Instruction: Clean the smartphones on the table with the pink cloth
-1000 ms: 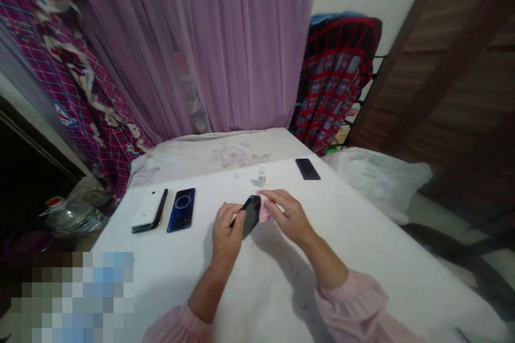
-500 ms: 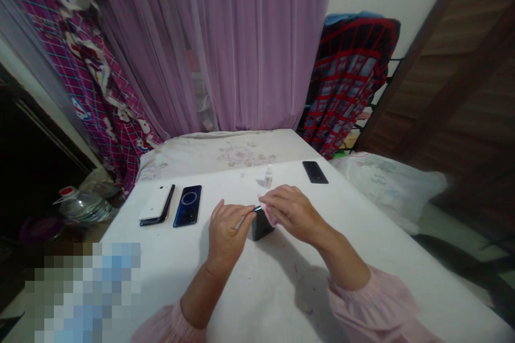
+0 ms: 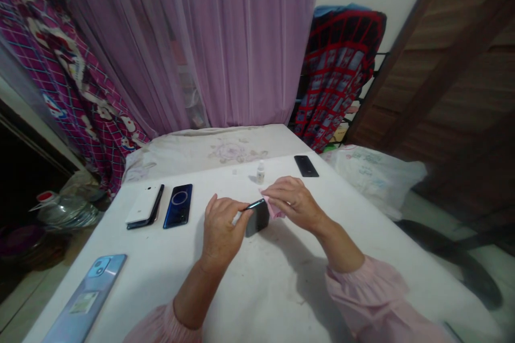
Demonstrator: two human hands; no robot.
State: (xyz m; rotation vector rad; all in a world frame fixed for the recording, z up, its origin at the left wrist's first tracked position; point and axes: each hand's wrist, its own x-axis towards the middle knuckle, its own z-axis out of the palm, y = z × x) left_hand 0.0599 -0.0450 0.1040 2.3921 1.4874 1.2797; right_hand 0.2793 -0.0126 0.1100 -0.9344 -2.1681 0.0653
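Note:
In the middle of the table, my left hand (image 3: pixel 224 228) pinches a dark smartphone (image 3: pixel 257 220) by its top left corner, and the phone stands upright on edge. Its shiny upper edge faces me. My right hand (image 3: pixel 295 202) is closed on a pink cloth (image 3: pixel 276 210), just beside the phone's right end. Whether the cloth touches the phone I cannot tell. Behind the hands stands a small white bottle (image 3: pixel 260 173).
A blue phone (image 3: pixel 178 206) and a stack topped by a white phone (image 3: pixel 144 206) lie to the left. Nearer me is a light blue phone (image 3: pixel 86 300). A black phone (image 3: pixel 306 166) lies at the far right. A plastic bag (image 3: pixel 374 177) sits beyond the white table's (image 3: pixel 257 289) right edge.
My right hand with the cloth has shifted off the phone's upper edge to the right, so more of the phone shows. The camera view has turned slightly right.

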